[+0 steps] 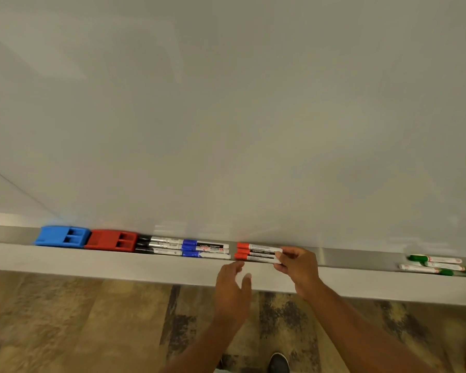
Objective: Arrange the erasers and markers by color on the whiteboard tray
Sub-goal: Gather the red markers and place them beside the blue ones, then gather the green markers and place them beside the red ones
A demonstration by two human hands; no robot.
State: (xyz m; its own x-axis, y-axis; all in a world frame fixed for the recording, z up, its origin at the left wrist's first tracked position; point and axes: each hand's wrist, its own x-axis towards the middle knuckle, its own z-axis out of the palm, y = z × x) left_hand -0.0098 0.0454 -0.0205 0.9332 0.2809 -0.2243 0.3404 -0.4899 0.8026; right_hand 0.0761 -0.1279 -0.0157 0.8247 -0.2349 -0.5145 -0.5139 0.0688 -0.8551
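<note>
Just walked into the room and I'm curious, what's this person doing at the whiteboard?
A person is sorting supplies by colour on the metal whiteboard tray. The right hand grips the ends of three red-capped markers, while the left hand hovers open just below them. To the left sit a blue plastic eraser, a red plastic eraser, black-capped markers and blue-capped markers; green-capped markers lie far right.

Tray [361, 258]: brushed metal, dull sheen. Erasers [62, 236]: smooth moulded plastic. Whiteboard [226, 117]: glossy. Floor [92, 319]: matt, mottled.
</note>
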